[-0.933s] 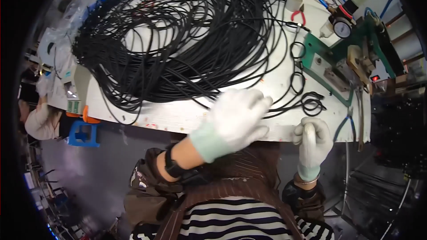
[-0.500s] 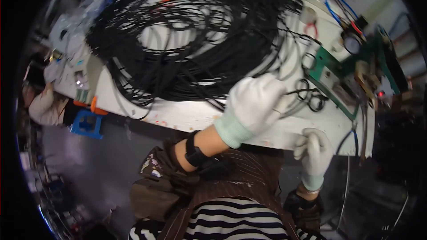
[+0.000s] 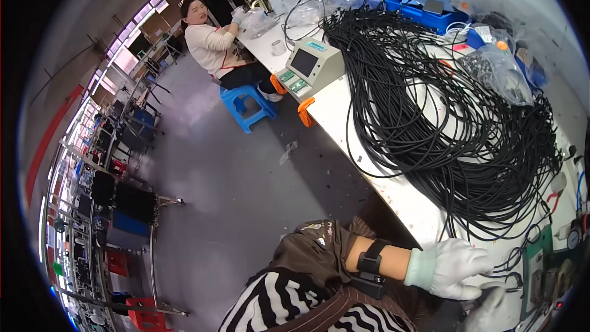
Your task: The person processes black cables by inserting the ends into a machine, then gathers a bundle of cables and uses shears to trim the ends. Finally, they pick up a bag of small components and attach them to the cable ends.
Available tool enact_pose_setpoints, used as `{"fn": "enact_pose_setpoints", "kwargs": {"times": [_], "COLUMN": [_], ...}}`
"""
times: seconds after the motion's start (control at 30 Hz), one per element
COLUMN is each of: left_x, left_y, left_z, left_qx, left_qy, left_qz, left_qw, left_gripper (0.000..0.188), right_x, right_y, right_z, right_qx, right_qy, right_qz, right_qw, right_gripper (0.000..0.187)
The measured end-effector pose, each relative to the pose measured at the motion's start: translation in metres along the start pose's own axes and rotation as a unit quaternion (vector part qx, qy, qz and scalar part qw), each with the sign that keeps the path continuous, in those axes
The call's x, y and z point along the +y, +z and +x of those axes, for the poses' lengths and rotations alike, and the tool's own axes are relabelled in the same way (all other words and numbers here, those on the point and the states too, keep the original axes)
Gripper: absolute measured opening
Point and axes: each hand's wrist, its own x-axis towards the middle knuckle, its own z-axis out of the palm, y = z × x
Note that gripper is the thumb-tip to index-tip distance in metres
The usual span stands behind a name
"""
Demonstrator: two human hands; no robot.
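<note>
My left hand [image 3: 456, 268], in a white glove with a pale green cuff, reaches over the near edge of the white table. Its thumb stands apart from the partly bent fingers, and I see nothing held between them. Thin black cable loops [image 3: 509, 270] lie just beyond the fingertips. At the lower edge my right hand [image 3: 490, 312], also gloved, is blurred and cut off, so its grip does not show. A large coiled heap of black cables [image 3: 424, 147] spreads over the table beyond my left hand. A green bench fixture [image 3: 536, 264] stands right of both hands.
A grey box-shaped tester [image 3: 318, 66] with a dark screen stands by orange clamps [image 3: 305, 112]. A blue tray [image 3: 430, 18] and clear plastic bags [image 3: 501, 71] lie behind the cables. Another person [image 3: 212, 43] sits by the table's far end, near a blue stool [image 3: 247, 106].
My view has swung left, showing the far table end, the other person and the aisle. Both hands now appear lower right and closer together.
</note>
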Motion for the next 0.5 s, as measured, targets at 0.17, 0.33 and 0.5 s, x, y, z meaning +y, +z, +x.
{"fn": "enact_pose_setpoints", "kwargs": {"times": [0.17,0.33,0.5], "left_x": [-0.009,-0.013,-0.007], "left_y": [0.001,-0.008,-0.018], "left_z": [0.002,-0.001,0.008], "left_qx": [0.047,-0.042,-0.145], "left_qy": [0.020,-0.018,0.037], "left_qz": [0.078,0.122,0.115], "left_qw": [0.996,0.991,0.982], "left_gripper": [0.022,0.023,0.017], "right_x": [-0.044,-0.022,-0.007], "right_y": [-0.014,0.006,0.021], "right_z": [0.015,-0.002,-0.008], "right_qx": [-0.204,-0.208,-0.144], "right_qy": [0.127,0.343,0.320], "right_qz": [0.162,0.468,0.323], "right_qw": [0.957,0.787,0.879], "right_gripper": [0.024,0.020,0.040]}}
